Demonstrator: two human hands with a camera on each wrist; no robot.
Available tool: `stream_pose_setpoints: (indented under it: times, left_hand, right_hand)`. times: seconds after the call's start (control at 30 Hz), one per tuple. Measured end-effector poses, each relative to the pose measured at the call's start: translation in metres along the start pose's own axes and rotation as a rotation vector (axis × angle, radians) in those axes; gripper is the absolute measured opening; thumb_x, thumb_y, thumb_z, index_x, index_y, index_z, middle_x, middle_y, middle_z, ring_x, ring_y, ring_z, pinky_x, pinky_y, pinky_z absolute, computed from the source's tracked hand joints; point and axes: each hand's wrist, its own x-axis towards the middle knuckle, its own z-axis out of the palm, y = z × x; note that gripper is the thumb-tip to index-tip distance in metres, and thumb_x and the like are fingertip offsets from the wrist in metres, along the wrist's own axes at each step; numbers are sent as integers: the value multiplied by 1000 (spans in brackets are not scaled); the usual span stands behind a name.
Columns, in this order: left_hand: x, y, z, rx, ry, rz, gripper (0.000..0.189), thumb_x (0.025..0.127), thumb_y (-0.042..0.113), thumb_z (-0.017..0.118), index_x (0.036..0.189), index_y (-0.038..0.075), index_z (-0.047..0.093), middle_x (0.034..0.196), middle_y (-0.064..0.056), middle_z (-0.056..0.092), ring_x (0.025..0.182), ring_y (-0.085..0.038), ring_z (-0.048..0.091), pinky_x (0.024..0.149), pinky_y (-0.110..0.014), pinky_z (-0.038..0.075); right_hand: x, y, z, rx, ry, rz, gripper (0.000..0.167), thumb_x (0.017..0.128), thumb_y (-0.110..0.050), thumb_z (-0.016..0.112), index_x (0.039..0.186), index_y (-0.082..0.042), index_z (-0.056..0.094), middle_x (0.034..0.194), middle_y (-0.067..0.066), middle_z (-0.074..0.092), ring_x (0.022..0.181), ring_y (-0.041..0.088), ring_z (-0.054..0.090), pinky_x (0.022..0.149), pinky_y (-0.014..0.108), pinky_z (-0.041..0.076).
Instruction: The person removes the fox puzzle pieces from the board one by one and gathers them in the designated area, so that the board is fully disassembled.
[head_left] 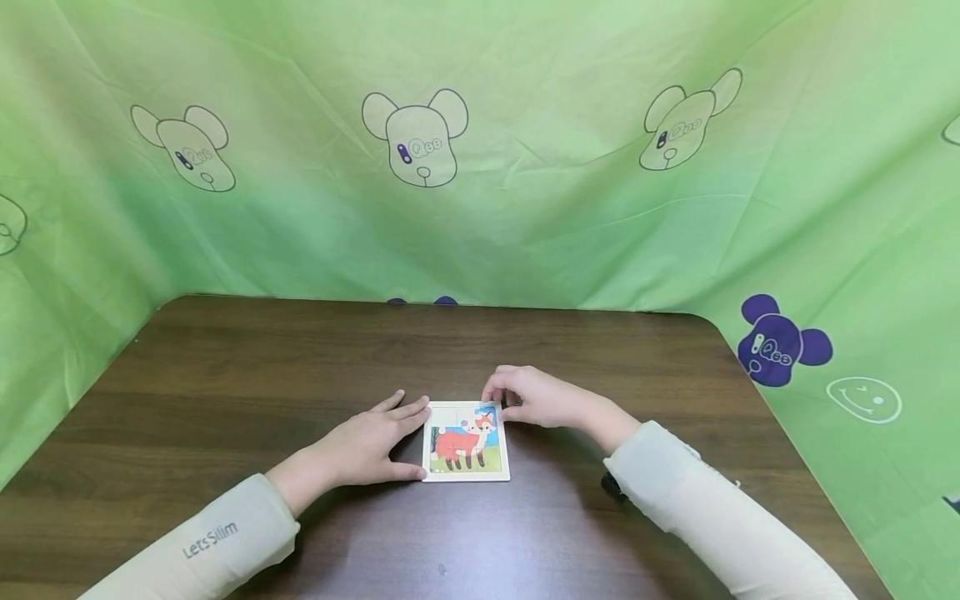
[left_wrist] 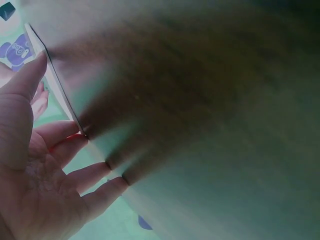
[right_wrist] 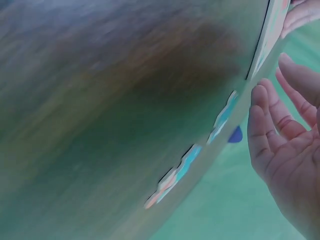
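A square jigsaw puzzle board (head_left: 466, 478) with a pale frame lies flat on the table, showing a red fox-like animal on grass. Its upper left part is plain and pale. Along the left edge rests my left hand (head_left: 367, 442), fingers spread and fairly straight, thumb at the near corner; in the left wrist view, fingertips of the left hand (left_wrist: 55, 185) meet the board's edge. My right hand (head_left: 543, 398) is at the far right corner with loosely bent fingers. In the right wrist view, the right hand (right_wrist: 290, 130) has thumb and fingers apart, with nothing seen between them.
Two loose puzzle pieces, one nearer the board (right_wrist: 223, 117) and another farther off (right_wrist: 174, 176), lie on the table in the right wrist view. The brown wooden table (head_left: 262, 350) ends at a green curtain (head_left: 525, 225) behind and at both sides.
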Motion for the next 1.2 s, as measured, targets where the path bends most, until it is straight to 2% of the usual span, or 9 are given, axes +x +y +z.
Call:
stream_pose_setpoints:
  times: [0.3,0.5,0.8,0.97,1.2]
  left_hand:
    - [0,0,0,-2,4,0,83,87,51,71,150,6,43,160,-10,36,148,-46,27,111,-53,41]
    - [0,0,-1,-3,-2,-5,82,87,51,71,150,7,43,160,-10,36,148,-46,27,111,-53,41]
    - [-1,1,-2,-9,-2,-8,82,87,51,71,150,7,43,160,-9,36,148,-46,26,110,-53,42]
    - [0,1,-1,-11,-9,-17,83,87,52,71,151,8,43,161,-8,35,149,-45,26,111,-53,41]
    - [1,0,0,-5,-2,-15,83,87,52,71,151,8,43,161,-8,36,149,-45,26,111,-52,42]
  right_hand:
    - [12,-9,4,-53,-71,-14,22,89,-6,72,111,-10,69,105,4,60,88,15,59,83,28,50]
    - [15,-10,6,-70,-100,2,25,87,-4,73,111,-11,69,107,4,57,84,13,55,81,25,47]
    - [17,-11,6,-83,-115,4,30,82,-14,81,109,-11,69,104,3,55,89,16,54,86,29,47]
    - [21,-10,5,-102,-139,9,30,81,-15,82,106,-12,67,100,2,54,85,14,53,83,27,46]
    - [33,-16,0,-185,-218,1,28,78,-17,85,95,-13,63,93,2,53,82,12,47,78,26,43]
